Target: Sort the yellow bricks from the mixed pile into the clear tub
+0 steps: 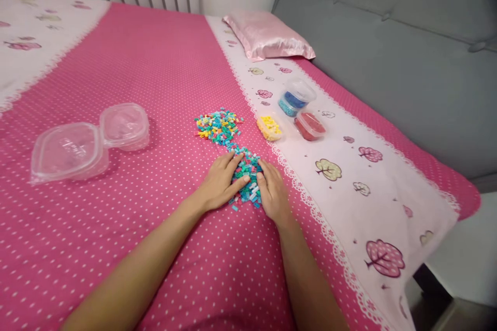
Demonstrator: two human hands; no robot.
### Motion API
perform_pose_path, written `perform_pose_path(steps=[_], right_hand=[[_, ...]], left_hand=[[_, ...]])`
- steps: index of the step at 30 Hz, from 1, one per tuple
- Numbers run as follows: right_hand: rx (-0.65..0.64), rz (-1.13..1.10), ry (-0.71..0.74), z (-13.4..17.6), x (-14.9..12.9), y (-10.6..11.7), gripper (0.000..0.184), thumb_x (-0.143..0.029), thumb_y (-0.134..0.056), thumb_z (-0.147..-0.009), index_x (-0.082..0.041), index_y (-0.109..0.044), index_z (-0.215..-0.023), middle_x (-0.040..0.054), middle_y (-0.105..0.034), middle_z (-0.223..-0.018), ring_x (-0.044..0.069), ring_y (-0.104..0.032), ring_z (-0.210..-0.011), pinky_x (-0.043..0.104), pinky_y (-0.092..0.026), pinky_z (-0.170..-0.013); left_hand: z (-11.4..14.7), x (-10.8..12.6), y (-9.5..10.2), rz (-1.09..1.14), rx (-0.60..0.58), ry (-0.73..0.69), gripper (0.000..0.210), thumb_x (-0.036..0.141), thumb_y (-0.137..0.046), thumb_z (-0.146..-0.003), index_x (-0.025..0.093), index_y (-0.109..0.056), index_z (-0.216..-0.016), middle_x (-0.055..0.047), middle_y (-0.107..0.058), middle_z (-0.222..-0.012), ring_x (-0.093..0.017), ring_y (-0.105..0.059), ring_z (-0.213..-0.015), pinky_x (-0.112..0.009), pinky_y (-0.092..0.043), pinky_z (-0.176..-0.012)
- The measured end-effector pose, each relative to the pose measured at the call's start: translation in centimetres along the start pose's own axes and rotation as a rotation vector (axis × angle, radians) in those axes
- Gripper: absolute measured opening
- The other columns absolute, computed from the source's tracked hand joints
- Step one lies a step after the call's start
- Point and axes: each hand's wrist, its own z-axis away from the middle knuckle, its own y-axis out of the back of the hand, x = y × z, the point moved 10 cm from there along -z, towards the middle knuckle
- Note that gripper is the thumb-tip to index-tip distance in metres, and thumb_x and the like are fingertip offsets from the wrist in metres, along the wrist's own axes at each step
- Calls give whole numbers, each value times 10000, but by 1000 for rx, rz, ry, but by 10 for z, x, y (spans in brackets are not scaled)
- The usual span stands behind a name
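A pile of small building bricks [248, 166], mostly green, teal and blue with some red and white, lies on the pink dotted bedsheet [171, 72]. My left hand [223, 182] rests against the pile's left side, fingers stretched out and the thumb over some bricks. On the right side, my right hand [274, 191] touches the bricks with its fingers extended. Neither hand grips anything. Just beyond, a second pile of mixed bricks [218, 125] in yellow, blue, teal and red joins the nearer one by a thin trail.
A tub of yellow bricks [269, 128], a tub of red pieces [309, 125] and stacked tubs of blue pieces [295, 97] stand to the right. Transparent plastic containers [68, 150] sit at left. A pink pillow [267, 36] lies near the grey headboard [380, 51].
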Motion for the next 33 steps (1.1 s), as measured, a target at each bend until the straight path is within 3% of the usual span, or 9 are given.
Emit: perform_pose_path(steps=[8, 19, 28, 33], right_hand=[[-21, 10, 3, 0, 0, -2, 554, -447, -259, -967, -112, -485, -1345, 125, -521, -1379, 245, -430, -1300, 487, -310, -1119], [-30, -106, -35, 0, 0, 1, 482, -420, -330, -958, -151, -523, -1309, 121, -579, -1315, 233, -533, -1209, 438, -405, -1047], [-16, -247, -32, 1, 3, 2, 423, -388, -355, -960, -218, -526, -1307, 79, -584, -1318, 213, -537, -1216, 424, -404, -1052], [16, -281, -45, 1, 6, 3, 410, -386, -368, -956, -208, -537, -1285, 86, -594, -1299, 209, -541, -1207, 411, -405, -1052]], left_hand=[[1, 7, -1, -16, -8, -117, 743, 619, -452, -851, 107, -411, -1387, -201, -444, -1398, -313, -379, -1320, -464, -304, -1100], [-3, 9, 10, 81, 56, -136, 593, 552, -602, -795, 156, -547, -1233, -138, -596, -1182, -264, -545, -1103, -403, -428, -968], [-3, 1, 14, 159, 62, -97, 420, 440, -593, -841, 217, -575, -1196, -77, -629, -1140, -225, -570, -1076, -381, -441, -964], [-2, -10, 37, 106, 191, -87, 470, 498, -560, -847, 203, -591, -1211, -102, -568, -1197, -228, -539, -1131, -382, -422, -999]])
